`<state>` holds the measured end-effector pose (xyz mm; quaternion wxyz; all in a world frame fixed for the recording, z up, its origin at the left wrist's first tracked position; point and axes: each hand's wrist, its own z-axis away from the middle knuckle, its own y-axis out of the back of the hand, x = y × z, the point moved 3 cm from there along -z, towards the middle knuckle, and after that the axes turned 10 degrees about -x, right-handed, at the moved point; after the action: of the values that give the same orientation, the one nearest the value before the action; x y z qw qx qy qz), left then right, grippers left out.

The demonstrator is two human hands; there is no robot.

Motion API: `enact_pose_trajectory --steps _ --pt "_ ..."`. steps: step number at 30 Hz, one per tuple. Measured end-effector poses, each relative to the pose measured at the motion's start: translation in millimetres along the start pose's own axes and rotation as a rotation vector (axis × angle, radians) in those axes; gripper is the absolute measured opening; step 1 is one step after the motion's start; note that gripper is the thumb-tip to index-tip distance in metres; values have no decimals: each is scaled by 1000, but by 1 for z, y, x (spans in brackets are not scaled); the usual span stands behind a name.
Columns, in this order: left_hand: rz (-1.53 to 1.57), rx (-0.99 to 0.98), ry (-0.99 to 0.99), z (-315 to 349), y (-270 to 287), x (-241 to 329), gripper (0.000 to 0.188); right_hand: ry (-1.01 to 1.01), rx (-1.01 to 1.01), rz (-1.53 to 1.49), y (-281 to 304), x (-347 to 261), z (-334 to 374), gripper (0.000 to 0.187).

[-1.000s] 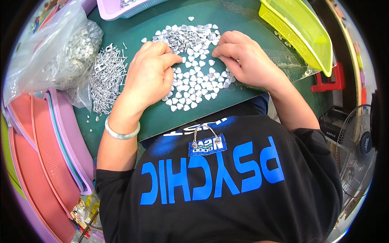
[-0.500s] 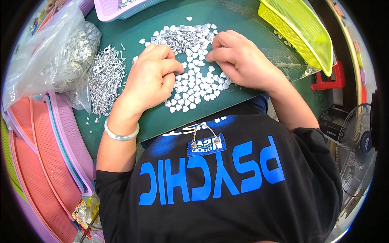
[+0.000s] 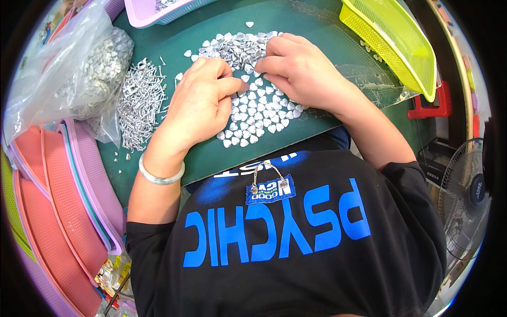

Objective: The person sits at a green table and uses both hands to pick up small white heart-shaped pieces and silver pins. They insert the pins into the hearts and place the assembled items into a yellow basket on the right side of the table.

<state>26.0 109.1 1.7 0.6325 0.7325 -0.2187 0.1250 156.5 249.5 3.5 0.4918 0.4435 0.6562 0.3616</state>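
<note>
1. The left hand rests palm down on the dark green table mat, fingers curled, thumb and forefinger pinched together at the edge of the spread of small silver heart-shaped metal pieces; whether a heart sits in that pinch cannot be told.
2. The right hand lies over the upper part of the hearts, fingers bent and fingertips pressed together just beside the left thumb; its grip is hidden.
3. A heap of thin silver metal pins lies just left of the left hand.
4. A clear plastic bag of silver parts sits further left.
5. A yellow plastic mesh basket stands upper right, a pink basket at the top, and stacked pink trays on the left.
</note>
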Motion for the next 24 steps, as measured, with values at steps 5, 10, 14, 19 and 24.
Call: enact_pose_trajectory --steps 5,10,14,19,24 --pt "28 90 41 -1 1 -3 30 38 -35 38 -2 -1 -5 3" --pt "1 76 55 -2 0 -1 24 27 9 -54 -4 0 -2 4" --pt "6 37 26 -1 1 -1 28 45 -28 -49 -6 1 -3 5" --pt "1 87 53 -4 -2 -1 29 40 -67 -45 -5 0 -2 10" --pt "-65 99 49 -10 -5 3 26 48 -47 -62 -4 -1 1 11"
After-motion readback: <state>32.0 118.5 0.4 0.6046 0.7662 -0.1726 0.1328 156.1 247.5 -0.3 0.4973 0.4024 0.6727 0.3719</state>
